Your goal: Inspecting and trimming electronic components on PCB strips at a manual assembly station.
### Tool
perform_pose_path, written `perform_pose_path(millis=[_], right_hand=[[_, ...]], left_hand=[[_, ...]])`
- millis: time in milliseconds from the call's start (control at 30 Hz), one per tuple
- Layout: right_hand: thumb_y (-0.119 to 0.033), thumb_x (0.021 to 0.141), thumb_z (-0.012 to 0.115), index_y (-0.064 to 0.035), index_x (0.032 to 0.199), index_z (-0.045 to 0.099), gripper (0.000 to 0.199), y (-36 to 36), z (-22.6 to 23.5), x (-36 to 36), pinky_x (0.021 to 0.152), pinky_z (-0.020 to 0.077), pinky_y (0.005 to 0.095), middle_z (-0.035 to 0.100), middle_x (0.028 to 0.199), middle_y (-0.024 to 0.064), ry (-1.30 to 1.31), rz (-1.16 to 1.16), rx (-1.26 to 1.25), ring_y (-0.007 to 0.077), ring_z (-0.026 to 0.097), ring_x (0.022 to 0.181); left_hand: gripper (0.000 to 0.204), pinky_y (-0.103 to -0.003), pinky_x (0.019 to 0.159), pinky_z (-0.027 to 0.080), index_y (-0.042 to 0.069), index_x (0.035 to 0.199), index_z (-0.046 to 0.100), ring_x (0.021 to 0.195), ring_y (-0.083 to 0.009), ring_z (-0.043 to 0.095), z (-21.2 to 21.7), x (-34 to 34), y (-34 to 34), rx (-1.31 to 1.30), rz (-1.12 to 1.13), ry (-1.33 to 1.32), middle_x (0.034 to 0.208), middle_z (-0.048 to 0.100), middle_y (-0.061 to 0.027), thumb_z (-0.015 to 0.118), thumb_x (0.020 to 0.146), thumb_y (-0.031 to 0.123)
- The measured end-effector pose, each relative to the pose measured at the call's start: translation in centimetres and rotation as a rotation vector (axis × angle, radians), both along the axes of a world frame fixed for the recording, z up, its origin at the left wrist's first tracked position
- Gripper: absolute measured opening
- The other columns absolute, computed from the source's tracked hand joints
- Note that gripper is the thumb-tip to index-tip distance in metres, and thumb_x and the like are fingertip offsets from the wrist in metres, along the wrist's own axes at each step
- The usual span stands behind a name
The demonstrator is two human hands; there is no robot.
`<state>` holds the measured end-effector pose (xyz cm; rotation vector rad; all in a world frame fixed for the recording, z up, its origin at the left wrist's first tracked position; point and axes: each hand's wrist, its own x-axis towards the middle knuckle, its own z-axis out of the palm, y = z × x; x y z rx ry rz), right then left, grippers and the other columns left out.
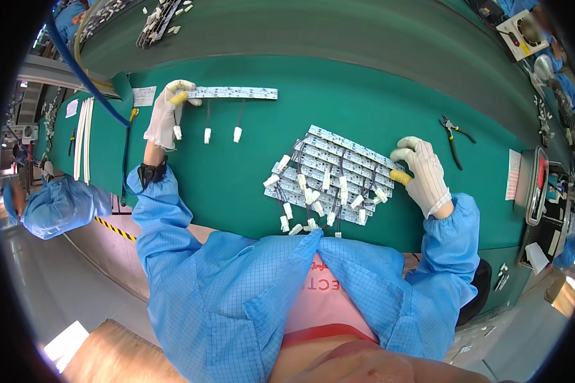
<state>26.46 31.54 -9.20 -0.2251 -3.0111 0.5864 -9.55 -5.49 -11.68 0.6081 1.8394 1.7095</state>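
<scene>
My left hand, in a white glove with a yellow thumb cover, is closed on the left end of an LED circuit strip. Short dark leads with white connectors hang from that strip toward me. My right hand, gloved likewise, has thumb and fingers bent around the right end of the farthest strip in a group of similar strips. These lie slanted, row against row, in front of my body. Their leads and white connectors are bunched over them, partly hiding the boards.
Cutting pliers lie on the green mat at the right. Long white strips and a black cable are at the left. Beyond the mat runs a green conveyor carrying parts. A co-worker's blue sleeve shows at left.
</scene>
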Motion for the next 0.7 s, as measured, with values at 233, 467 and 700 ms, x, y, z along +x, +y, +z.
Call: perform_pose_path(millis=[233,467,700], right_hand=[[0.000,0.077,0.067,-0.0044,0.097,0.056,0.024,-0.1,3.9,-0.5,0.064,0.0487,0.0264,0.056,0.102,0.0114,0.143,-0.294,-1.421,0.0164,0.059,0.080],[-0.005,0.077,0.070,-0.0018,0.099,0.057,0.026,-1.5,7.3,-1.6,0.061,0.0509,0.0266,0.058,0.103,0.0165,0.527,-0.174,-1.437,0.0201,0.061,0.077],[-0.033,0.076,0.076,-0.0013,0.117,0.051,0.058,-1.9,7.3,-2.0,0.063,0.0442,0.0203,0.054,0.109,0.0094,0.499,-0.177,-1.277,0.0111,0.052,0.081]], left_hand=[[0.030,-0.031,0.092,0.041,0.007,0.118,0.058,0.106,-0.0197,0.056,2.8,2.6,2.8,-0.664,0.279,1.271,0.113,0.061,-0.0090,0.052,0.092,0.022],[0.087,-0.037,0.096,0.040,-0.010,0.134,0.030,0.100,-0.0249,0.060,8.2,15.5,11.6,0.342,-0.437,0.208,0.093,0.065,-0.0159,0.042,0.087,0.063],[0.045,-0.022,0.072,0.047,0.002,0.119,0.055,0.081,-0.0110,0.066,7.9,15.6,11.3,0.280,-0.242,0.162,0.085,0.069,-0.0070,0.071,0.078,0.009]])
